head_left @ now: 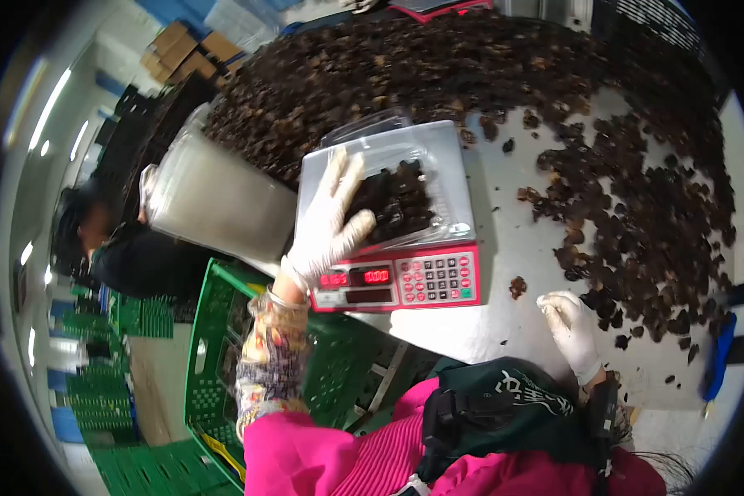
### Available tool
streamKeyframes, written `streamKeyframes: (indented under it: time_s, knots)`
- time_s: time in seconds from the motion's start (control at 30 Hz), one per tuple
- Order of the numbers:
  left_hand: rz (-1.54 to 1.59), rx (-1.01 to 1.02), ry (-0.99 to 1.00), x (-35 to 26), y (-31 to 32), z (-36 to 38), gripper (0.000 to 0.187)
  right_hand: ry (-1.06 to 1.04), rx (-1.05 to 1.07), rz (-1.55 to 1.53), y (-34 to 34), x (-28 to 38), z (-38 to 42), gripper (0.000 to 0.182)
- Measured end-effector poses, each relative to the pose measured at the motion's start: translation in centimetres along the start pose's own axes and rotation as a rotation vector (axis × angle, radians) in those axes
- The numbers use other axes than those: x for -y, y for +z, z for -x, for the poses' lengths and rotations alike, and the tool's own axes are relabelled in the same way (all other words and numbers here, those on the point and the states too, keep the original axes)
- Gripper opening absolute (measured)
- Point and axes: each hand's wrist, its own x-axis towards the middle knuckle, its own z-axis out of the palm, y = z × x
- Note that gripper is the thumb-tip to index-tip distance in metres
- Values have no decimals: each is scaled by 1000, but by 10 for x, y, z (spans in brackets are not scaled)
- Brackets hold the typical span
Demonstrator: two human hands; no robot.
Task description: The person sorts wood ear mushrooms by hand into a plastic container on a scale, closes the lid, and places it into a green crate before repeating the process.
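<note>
My left hand (331, 219), in a white glove, reaches over the scale (393, 277) with its fingers stretched out and apart. Its fingertips and thumb are at the left side of a clear plastic tray (442, 219) lying on the scale's metal plate. Inside that tray is a heap of dark brown, wrinkled pieces (397, 198) resembling wood ear mushroom. Low on the right, my gloved right hand (570, 331) is closed over the table, fingers drawn together; whatever they hold is hidden. One loose brown piece (517, 288) lies just up and left of it.
A large pile of dark pieces (306, 91) covers the table's back, and more are scattered at right (612, 215). Stacked clear trays (223, 194) stand left of the scale. Below them is a green crate (198, 372). Another person (149, 256) is at far left.
</note>
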Motion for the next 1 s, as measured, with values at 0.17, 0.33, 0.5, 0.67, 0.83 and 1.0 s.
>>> streamKeyframes:
  time_s: [0.17, 0.33, 0.5, 0.67, 0.83, 1.0]
  knots:
    - [-89, -77, -122, -21, -7, 13, 69, 101, -344, 67, -13, 12, -11, 9]
    - [-98, -311, -43, -19, 16, 25, 63, -4, -454, 392, -45, -28, -26, 11]
    - [-31, -363, -86, -39, 24, 43, 58, 78, -457, 634, -29, -28, -47, 22]
    - [-92, -397, -41, -62, 49, 73, 49, -6, -347, 681, -21, -19, -59, 19]
    - [-101, -130, 113, -84, 98, 117, 42, 132, -236, -525, -57, -22, -49, 22]
    - [120, -111, 104, -92, 141, 131, 38, 436, -271, -534, -76, -12, -75, 26]
